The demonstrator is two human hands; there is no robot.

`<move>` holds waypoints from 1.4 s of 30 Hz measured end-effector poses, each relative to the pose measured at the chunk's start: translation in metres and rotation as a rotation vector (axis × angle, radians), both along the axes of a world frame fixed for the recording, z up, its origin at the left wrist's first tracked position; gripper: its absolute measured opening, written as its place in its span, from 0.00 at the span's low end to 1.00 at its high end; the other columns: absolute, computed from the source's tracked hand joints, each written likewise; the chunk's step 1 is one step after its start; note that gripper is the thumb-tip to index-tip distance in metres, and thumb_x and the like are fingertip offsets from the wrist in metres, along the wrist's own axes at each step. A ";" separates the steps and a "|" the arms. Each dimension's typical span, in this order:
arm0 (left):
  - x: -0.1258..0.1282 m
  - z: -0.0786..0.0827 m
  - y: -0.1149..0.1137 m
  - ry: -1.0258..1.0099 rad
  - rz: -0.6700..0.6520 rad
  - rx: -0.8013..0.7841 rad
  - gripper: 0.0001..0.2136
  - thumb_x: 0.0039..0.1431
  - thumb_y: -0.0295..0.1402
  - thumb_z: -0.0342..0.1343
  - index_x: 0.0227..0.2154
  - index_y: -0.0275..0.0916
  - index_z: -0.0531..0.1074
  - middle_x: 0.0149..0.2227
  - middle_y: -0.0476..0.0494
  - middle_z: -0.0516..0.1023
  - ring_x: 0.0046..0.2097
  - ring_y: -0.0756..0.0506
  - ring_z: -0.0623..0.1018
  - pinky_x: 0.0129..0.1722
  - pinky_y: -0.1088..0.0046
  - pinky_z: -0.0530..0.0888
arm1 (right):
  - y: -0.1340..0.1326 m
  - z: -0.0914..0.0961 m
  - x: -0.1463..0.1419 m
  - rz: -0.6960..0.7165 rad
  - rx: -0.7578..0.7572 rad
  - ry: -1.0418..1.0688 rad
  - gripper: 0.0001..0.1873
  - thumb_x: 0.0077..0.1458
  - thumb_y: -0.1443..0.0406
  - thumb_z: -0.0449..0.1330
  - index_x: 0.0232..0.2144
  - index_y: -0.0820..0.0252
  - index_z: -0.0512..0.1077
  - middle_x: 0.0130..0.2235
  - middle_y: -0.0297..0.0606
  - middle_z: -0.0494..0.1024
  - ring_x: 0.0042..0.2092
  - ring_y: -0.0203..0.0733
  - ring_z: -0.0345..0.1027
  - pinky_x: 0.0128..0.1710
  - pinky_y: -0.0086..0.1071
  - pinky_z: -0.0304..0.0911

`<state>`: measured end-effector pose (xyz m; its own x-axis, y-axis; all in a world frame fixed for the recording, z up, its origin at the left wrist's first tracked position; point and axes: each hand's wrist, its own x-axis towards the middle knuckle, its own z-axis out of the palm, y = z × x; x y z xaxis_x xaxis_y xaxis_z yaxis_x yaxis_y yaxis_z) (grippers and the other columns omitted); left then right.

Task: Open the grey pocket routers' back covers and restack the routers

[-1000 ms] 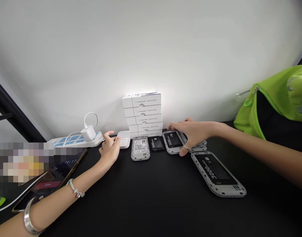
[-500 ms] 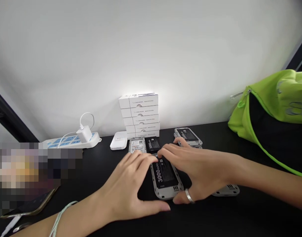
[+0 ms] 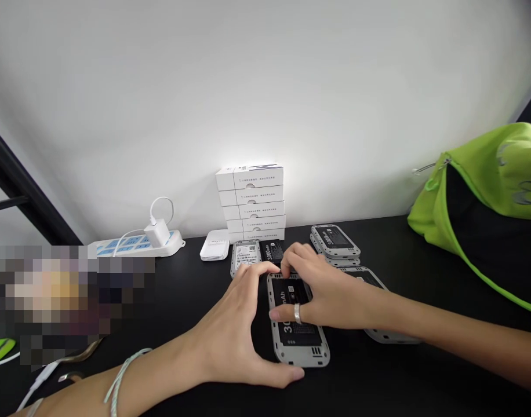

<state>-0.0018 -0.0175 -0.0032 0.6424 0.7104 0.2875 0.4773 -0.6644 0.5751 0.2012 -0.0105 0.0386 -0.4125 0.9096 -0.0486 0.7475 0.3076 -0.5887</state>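
A grey pocket device [image 3: 301,355] lies on the black table, with a black 3000mAh battery [image 3: 301,333] seated in its open back. My left hand [image 3: 226,333] curves around the device's left side, fingers and thumb wide apart. Its fingertips are by the far edge, its thumb just off the near edge. My right hand [image 3: 324,286] reaches over from the right, fingers bent at the far end and thumb across the battery near the left rim. Behind them are a labelled grey device [image 3: 247,253] and a loose black battery [image 3: 272,250], partly covered by my hands.
White boxes [image 3: 257,211] stand stacked against the wall, beside white covers [image 3: 215,246]. More devices [image 3: 335,242] are piled back right; another device [image 3: 391,336] lies under my right forearm. A power strip [image 3: 176,243] sits left, a green-black bag [image 3: 474,174] right. A blurred patch hides the far left.
My right thumb has moved from the device's near corner up and left across the battery. My left hand stays spread around the device. The view has shifted slightly.
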 end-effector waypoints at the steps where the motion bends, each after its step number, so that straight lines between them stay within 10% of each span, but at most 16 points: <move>1: -0.001 0.001 0.001 -0.006 -0.017 0.046 0.44 0.39 0.41 0.70 0.57 0.49 0.49 0.54 0.38 0.61 0.54 0.34 0.67 0.51 0.49 0.73 | -0.002 0.001 0.001 0.019 0.071 0.019 0.22 0.45 0.51 0.65 0.31 0.53 0.58 0.44 0.37 0.62 0.47 0.50 0.58 0.45 0.44 0.63; 8: -0.004 0.003 0.014 -0.069 0.048 0.259 0.43 0.41 0.41 0.69 0.56 0.47 0.47 0.57 0.37 0.57 0.58 0.34 0.63 0.56 0.50 0.67 | 0.000 0.017 0.013 0.169 -0.042 0.318 0.21 0.49 0.63 0.64 0.38 0.50 0.55 0.35 0.30 0.72 0.35 0.42 0.68 0.33 0.36 0.66; 12: -0.006 0.002 0.024 -0.108 0.234 0.226 0.40 0.47 0.43 0.66 0.58 0.47 0.47 0.56 0.37 0.57 0.58 0.34 0.63 0.55 0.51 0.67 | 0.025 0.014 0.015 0.032 -0.073 0.715 0.22 0.49 0.64 0.66 0.40 0.49 0.56 0.31 0.28 0.76 0.33 0.39 0.70 0.37 0.37 0.66; 17: -0.010 -0.005 0.035 -0.074 0.351 0.102 0.37 0.52 0.45 0.62 0.59 0.50 0.47 0.60 0.39 0.56 0.60 0.33 0.60 0.56 0.49 0.66 | 0.063 0.000 0.019 -0.165 0.022 0.443 0.10 0.55 0.57 0.60 0.37 0.55 0.68 0.31 0.33 0.73 0.32 0.38 0.67 0.39 0.39 0.65; 24: -0.012 -0.010 0.036 0.047 0.335 0.042 0.21 0.67 0.39 0.44 0.62 0.55 0.53 0.66 0.46 0.54 0.68 0.36 0.47 0.62 0.43 0.55 | 0.079 -0.017 0.022 -0.026 -0.058 0.166 0.37 0.43 0.54 0.69 0.55 0.57 0.68 0.40 0.40 0.74 0.41 0.47 0.69 0.43 0.42 0.67; 29: -0.012 -0.012 0.037 0.064 0.355 0.025 0.21 0.68 0.39 0.42 0.63 0.54 0.53 0.67 0.48 0.52 0.69 0.38 0.46 0.64 0.45 0.53 | 0.075 -0.025 0.018 0.036 0.076 -0.005 0.36 0.52 0.51 0.61 0.60 0.56 0.64 0.42 0.43 0.69 0.42 0.50 0.65 0.46 0.48 0.62; 36: -0.012 -0.014 0.041 0.012 0.344 0.008 0.22 0.69 0.34 0.36 0.64 0.51 0.49 0.68 0.47 0.51 0.70 0.41 0.46 0.66 0.47 0.51 | 0.080 0.013 0.052 0.193 0.114 -0.188 0.46 0.45 0.42 0.63 0.63 0.51 0.60 0.53 0.45 0.70 0.55 0.59 0.63 0.51 0.46 0.62; 42: -0.012 -0.016 0.036 0.072 0.356 0.150 0.22 0.70 0.37 0.39 0.65 0.52 0.45 0.69 0.43 0.45 0.69 0.36 0.44 0.63 0.42 0.55 | 0.082 0.029 0.106 0.036 0.039 -0.474 0.59 0.33 0.40 0.67 0.64 0.54 0.56 0.62 0.49 0.63 0.63 0.69 0.52 0.58 0.53 0.55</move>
<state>-0.0142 0.0184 -0.0188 0.3856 0.8458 0.3686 0.7284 -0.5243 0.4410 0.3075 0.0718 0.0680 -0.3847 0.9000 -0.2049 0.9193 0.3535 -0.1732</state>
